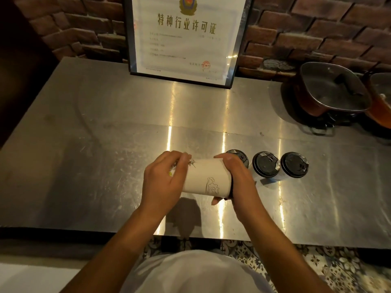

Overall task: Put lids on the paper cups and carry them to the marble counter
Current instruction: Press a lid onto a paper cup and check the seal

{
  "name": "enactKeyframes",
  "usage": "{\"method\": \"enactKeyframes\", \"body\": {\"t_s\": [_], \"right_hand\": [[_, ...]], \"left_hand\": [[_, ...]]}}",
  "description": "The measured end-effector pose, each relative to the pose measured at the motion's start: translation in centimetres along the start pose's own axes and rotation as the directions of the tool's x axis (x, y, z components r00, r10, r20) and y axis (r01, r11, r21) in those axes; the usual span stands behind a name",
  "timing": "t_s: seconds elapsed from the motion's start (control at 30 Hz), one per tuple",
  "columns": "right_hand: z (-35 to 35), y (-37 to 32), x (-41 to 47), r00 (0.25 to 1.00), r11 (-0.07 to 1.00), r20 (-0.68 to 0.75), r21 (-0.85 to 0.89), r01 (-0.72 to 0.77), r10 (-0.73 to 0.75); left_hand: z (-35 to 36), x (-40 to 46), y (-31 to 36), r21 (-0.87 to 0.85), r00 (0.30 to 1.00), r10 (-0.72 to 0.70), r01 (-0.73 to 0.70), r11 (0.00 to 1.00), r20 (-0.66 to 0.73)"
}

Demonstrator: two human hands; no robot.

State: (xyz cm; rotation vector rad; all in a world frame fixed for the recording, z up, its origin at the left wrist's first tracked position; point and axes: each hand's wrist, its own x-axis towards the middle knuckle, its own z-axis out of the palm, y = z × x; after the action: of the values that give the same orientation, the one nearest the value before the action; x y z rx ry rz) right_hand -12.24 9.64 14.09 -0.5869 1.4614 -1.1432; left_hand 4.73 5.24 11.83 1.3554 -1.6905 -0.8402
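Note:
I hold a white paper cup point(208, 178) sideways above the steel table point(105, 144). My left hand point(164, 182) grips its base end. My right hand point(237, 178) covers its mouth end, where a thin dark edge of a lid shows under the palm. Behind my right hand stand three white cups with black lids in a row: one point(240, 156) partly hidden by my fingers, a second point(266, 164), and a third point(294, 164) at the right.
A framed certificate point(184, 39) leans on the brick wall at the back. Two lidded copper pots point(332, 92) sit on burners at the back right. The table's front edge runs just before my body, with patterned floor tiles point(317, 263) below.

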Motion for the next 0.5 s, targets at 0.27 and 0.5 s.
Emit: {"method": "enactKeyframes", "body": {"t_s": [0.27,0.5], "right_hand": [[-0.6,1.2,-0.2,0.939,0.88,0.062,-0.333,0.338,-0.338],[-0.8,1.8,0.9,0.924,0.823,-0.104,-0.499,0.272,-0.368]], "left_hand": [[0.0,1.0,-0.1,-0.231,0.799,-0.508,0.586,0.776,0.32],[2.0,-1.2,0.7,0.113,0.94,-0.273,0.254,0.961,0.203]]}}
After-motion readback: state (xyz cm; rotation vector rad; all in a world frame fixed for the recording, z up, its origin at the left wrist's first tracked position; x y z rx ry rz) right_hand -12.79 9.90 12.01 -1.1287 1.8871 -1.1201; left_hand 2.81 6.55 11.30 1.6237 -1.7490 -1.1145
